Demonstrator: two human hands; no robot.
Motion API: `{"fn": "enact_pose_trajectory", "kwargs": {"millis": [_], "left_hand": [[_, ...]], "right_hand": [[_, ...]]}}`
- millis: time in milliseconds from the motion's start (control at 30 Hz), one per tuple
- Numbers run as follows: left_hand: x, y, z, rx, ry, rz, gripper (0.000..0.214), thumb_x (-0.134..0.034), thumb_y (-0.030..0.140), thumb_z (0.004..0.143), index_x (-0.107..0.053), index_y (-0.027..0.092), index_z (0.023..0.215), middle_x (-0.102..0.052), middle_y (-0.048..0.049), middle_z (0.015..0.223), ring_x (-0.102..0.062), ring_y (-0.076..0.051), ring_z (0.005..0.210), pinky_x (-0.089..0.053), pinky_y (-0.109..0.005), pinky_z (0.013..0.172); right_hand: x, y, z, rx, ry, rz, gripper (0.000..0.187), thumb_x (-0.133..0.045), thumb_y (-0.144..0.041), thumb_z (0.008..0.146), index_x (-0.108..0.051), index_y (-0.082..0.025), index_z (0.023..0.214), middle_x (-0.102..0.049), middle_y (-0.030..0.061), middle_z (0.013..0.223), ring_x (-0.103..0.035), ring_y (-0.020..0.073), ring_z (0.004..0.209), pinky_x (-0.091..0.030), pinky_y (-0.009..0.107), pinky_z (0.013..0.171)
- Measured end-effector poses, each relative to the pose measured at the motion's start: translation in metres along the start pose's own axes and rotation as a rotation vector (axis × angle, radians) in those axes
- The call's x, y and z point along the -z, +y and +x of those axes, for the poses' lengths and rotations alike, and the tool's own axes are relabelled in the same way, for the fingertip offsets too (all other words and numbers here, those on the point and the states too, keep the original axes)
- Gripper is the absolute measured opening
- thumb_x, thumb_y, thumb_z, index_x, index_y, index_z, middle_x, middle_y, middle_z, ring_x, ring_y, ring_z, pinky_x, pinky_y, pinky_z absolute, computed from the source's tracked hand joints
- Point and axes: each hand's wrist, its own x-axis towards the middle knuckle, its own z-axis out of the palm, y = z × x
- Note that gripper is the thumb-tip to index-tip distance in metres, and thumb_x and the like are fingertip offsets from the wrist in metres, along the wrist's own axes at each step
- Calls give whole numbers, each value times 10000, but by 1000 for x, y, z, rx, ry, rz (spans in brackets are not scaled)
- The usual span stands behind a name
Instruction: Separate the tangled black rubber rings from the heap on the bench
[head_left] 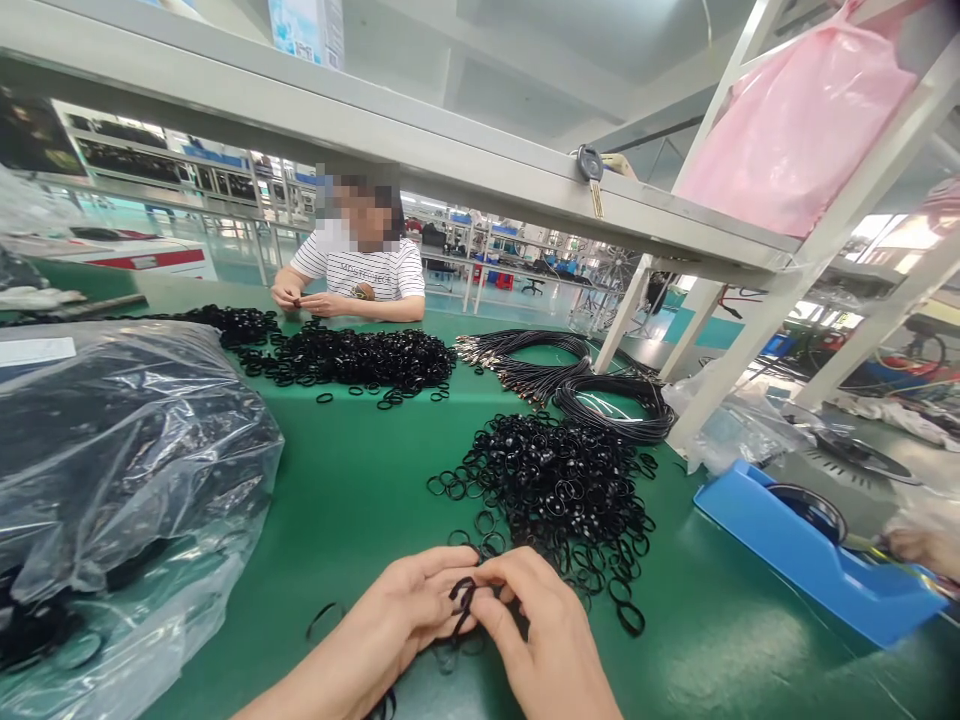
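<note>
My left hand [409, 600] and right hand [529, 625] meet low over the green table [360, 480], both pinching a few black rubber rings [461, 598], probably to separate them; fingers hide the exact grip. The ring pile [559, 480] lies just beyond, within reach. A co-worker [360, 270] sits opposite in a bright factory hall.

Matt black rubber rings [559, 485] lie on a smooth green bench [360, 480]. A bag [127, 440] is glossy, crinkled clear plastic. A tray [817, 560] is shiny blue plastic.
</note>
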Motion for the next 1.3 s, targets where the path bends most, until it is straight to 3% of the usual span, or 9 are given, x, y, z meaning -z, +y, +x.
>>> {"fn": "enact_pose_trajectory", "kwargs": {"millis": [100, 200, 300, 433, 633, 733, 900, 1100, 1300], "left_hand": [[6, -8, 8, -42, -44, 72, 411, -817, 239, 634, -653, 153, 1001, -736, -78, 1014, -680, -174, 837, -519, -273, 773], [11, -13, 15, -92, -55, 153, 517, -847, 325, 607, -610, 152, 1033, -747, -82, 925, -676, -163, 715, -521, -270, 657], [10, -10, 16, -144, -51, 263, 479, -814, 369, 644, -574, 148, 995, -723, -35, 708, -657, -160, 625, -492, -265, 597], [6, -3, 13, -181, -19, 370, 388, -767, 413, 680, -572, 158, 897, -644, 26, 602, -608, -138, 576, -442, -243, 553], [8, 2, 10, -211, 72, 575, 282, -634, 411, 783, -653, 153, 893, -674, -36, 797, -614, -187, 752, -427, -238, 564], [7, 2, 9, -236, 54, 688, 292, -569, 422, 827, -669, 148, 834, -641, -23, 744, -571, -163, 679, -386, -225, 523], [4, -1, 9, -185, 47, 688, 290, -598, 413, 789, -640, 126, 792, -612, -7, 654, -490, -119, 557, -332, -206, 471], [5, -2, 11, -172, 61, 664, 311, -621, 436, 748, -641, 126, 771, -601, -2, 621, -499, -118, 537, -339, -202, 467], [6, -5, 13, -164, 55, 673, 275, -628, 429, 740, -643, 155, 745, -571, 22, 561, -458, -104, 491, -320, -190, 445]], "right_hand": [[-4, 3, -1, 29, -33, -33, 206, -469, -94, 856, -606, -240, 904, -587, 4, 893, -574, 163, 803, -417, 245, 699], [-4, 4, 0, -21, -27, -34, 186, -467, -63, 834, -557, -221, 795, -580, -7, 836, -570, 155, 769, -402, 237, 677], [-3, 4, 1, -111, -4, 5, 183, -469, -81, 845, -535, -223, 749, -573, -25, 774, -559, 147, 710, -380, 232, 642], [-1, 4, 0, -144, 34, 33, 169, -449, -122, 873, -521, -228, 762, -571, -30, 755, -550, 150, 689, -363, 236, 628], [6, 5, -1, -120, 34, -4, 159, -431, -161, 908, -534, -230, 808, -581, -25, 781, -557, 146, 703, -373, 227, 636], [5, 5, -1, -63, 38, -20, 158, -436, -144, 903, -538, -229, 818, -589, -19, 800, -569, 150, 727, -380, 228, 652], [1, 7, -2, -23, 29, -6, 144, -445, -139, 899, -542, -221, 830, -596, -11, 823, -572, 151, 755, -394, 233, 674], [5, 1, -1, -105, 29, 161, 148, -538, -179, 867, -590, -248, 987, -640, -18, 910, -602, 140, 805, -450, 205, 685], [-1, 4, 2, 28, 75, 131, 155, -535, -99, 834, -616, -232, 836, -621, -17, 843, -588, 134, 741, -425, 220, 646]]}}
